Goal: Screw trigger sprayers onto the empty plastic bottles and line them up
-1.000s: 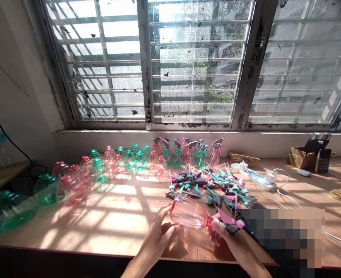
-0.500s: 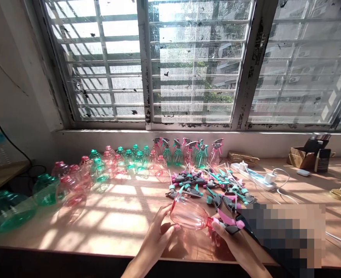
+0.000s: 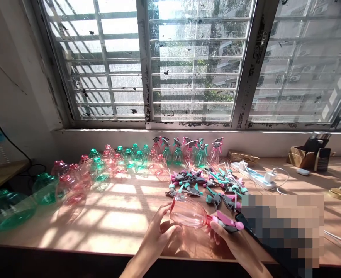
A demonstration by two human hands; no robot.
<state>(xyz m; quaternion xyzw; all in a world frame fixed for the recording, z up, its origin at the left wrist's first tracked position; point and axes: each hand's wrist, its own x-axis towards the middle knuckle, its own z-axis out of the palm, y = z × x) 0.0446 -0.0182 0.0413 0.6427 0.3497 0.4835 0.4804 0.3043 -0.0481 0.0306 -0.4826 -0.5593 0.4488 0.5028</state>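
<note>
A clear pink spray bottle (image 3: 189,212) lies sideways above the table's front edge, its base towards the left. My left hand (image 3: 155,235) cups the bottle's body from below, fingers curled round it. My right hand (image 3: 226,241) grips the pink and black trigger head (image 3: 226,222) fitted at the bottle's neck. A pile of loose pink and teal trigger heads (image 3: 207,183) with thin tubes lies just beyond the bottle.
Several empty pink and green bottles (image 3: 100,172) stand at the left and back of the wooden table (image 3: 121,220). Finished bottles with triggers (image 3: 187,150) line the wall under the window. A white power strip (image 3: 253,173) and a cardboard box (image 3: 306,156) sit at the right.
The bottle and both hands have stayed nearly in place; the view has shifted slightly and the bottle sits a little lower in my hands.
</note>
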